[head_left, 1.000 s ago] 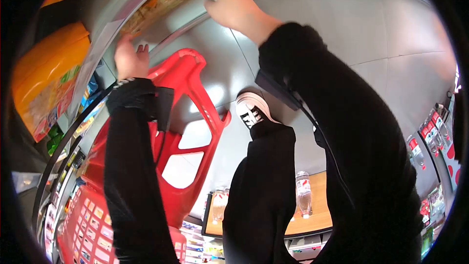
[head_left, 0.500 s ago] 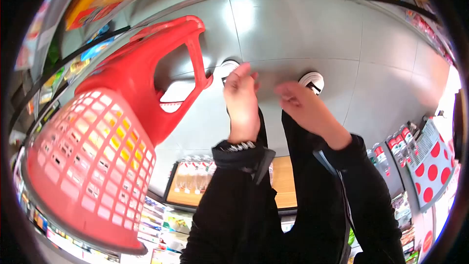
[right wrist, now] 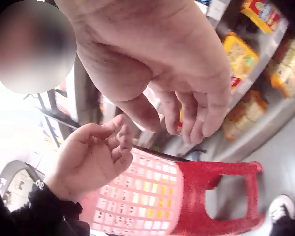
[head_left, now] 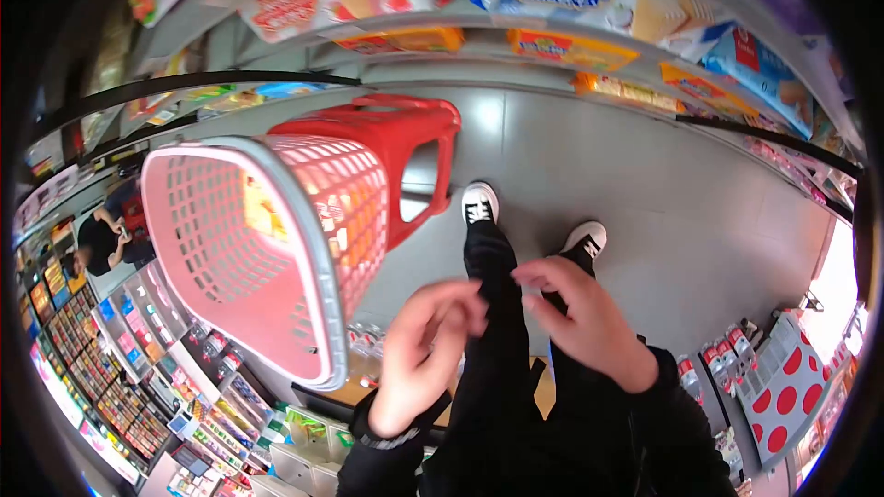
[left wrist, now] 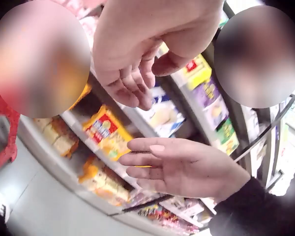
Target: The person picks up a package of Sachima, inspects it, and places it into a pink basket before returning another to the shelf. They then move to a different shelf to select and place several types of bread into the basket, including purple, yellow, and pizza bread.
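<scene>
Watching from afar, I see my left grip (head_left: 422, 342) and right grip (head_left: 594, 327) apart, both loose with softly bent fingers (head_left: 453, 293). The pink basket (head_left: 249, 299) sits on the red stool (head_left: 373, 129), near my left grip. Open floor (head_left: 700, 193) reaches the shelf edge (head_left: 460, 24).

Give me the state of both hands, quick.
Left hand: open, fingers loosely curled, holding nothing.
Right hand: open, fingers relaxed, holding nothing.

Downward head view, above hands (head_left: 592, 324)
</scene>
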{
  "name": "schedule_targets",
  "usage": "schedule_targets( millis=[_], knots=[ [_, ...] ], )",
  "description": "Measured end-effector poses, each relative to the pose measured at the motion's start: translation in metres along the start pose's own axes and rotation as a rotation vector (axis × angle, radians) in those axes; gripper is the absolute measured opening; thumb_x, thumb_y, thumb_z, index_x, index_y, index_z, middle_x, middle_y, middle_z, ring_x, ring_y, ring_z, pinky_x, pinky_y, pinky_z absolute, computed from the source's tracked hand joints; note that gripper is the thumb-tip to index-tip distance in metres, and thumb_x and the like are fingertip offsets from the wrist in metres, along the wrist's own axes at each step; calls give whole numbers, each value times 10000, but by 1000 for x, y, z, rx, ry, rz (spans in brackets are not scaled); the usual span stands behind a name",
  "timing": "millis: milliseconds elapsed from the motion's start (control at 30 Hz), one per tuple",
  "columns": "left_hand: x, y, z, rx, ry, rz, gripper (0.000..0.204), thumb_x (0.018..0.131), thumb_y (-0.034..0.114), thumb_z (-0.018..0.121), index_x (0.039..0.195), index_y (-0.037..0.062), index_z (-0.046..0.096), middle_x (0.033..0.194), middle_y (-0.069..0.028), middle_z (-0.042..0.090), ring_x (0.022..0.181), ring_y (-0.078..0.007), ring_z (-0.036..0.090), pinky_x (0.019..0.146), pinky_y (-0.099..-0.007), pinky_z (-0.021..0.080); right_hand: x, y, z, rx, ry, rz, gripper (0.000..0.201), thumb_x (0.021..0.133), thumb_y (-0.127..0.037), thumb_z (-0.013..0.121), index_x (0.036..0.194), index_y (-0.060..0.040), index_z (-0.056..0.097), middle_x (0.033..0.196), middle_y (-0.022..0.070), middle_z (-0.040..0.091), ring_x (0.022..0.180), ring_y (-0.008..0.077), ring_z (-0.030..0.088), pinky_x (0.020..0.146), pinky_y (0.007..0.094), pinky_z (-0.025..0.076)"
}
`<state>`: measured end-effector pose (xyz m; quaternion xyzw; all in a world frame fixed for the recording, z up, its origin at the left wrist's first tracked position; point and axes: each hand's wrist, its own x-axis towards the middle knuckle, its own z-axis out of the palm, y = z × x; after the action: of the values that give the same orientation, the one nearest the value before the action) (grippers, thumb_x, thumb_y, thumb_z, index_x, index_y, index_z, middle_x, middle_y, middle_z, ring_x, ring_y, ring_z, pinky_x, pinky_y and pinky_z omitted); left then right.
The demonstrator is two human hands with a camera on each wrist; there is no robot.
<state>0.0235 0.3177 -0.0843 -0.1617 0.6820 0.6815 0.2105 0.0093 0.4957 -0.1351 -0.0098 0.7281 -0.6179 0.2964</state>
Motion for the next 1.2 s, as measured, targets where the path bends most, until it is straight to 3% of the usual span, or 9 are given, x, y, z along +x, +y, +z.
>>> schedule_targets(
  millis=[167,400,500,567,600,767,933,1133,1200],
  knots=[
    [-55,73,-68,37,51,-66,184,863,-3,420,1018,-48,509,694,-43,511,609,-75,466,557,-190,377,14,-104,47,80,-259,-238,252,757,-48,554,995,-34,472,807,124,532,768,292,546,654,361,436],
    [-21,70,-214,183,416,27,181,869,97,420,936,-30,530,675,-20,473,567,-80,432,529,-200,361,44,-148,152,187,-209,-430,301,762,-4,505,1052,23,428,940,160,500,889,314,515,750,376,416],
    [14,42,-273,263,497,-71,204,836,81,440,998,-16,518,750,-45,529,675,-104,502,609,-217,405,69,-153,197,197,-149,-373,353,790,-4,488,1134,7,412,976,160,527,896,295,541,748,348,444],
    [34,8,-314,344,480,-119,233,820,68,447,1026,-16,512,801,-66,559,726,-120,535,642,-230,430,90,-166,211,502,-518,165,375,791,-27,469,1155,23,395,1024,194,515,969,309,516,824,361,423],
    [44,-11,-330,522,439,-120,303,806,102,473,1081,-26,488,886,-106,563,812,-161,544,705,-259,434,98,-161,230,496,-513,172,375,791,-27,469,1155,23,395,1024,194,515,969,309,516,824,361,423],
    [91,-54,-367,678,440,-383,614,745,228,546,1258,-41,342,1176,-248,466,1108,-309,462,914,-353,363,144,-99,303,234,16,329,438,736,-64,481,1150,62,409,1095,249,489,1106,348,421,936,387,330],
    [115,-79,-374,893,455,-340,663,753,299,535,1243,-100,331,1148,-268,481,1077,-319,484,870,-353,388,165,-47,300,51,282,614,403,688,-52,525,1064,78,462,1010,247,542,928,312,558,727,356,450],
    [141,-108,-374,614,518,-274,636,741,332,516,1175,-117,401,1146,-309,471,1117,-372,447,914,-358,358,185,-22,287,91,649,630,372,739,-130,521,1024,103,463,970,253,541,879,362,551,746,395,437],
    [143,-99,-364,722,504,-253,578,756,330,496,1129,-108,445,987,-251,569,947,-325,559,798,-338,429,190,-29,275,-119,742,716,449,747,-233,530,1018,113,440,1043,278,493,966,422,482,840,458,388]
  ],
)
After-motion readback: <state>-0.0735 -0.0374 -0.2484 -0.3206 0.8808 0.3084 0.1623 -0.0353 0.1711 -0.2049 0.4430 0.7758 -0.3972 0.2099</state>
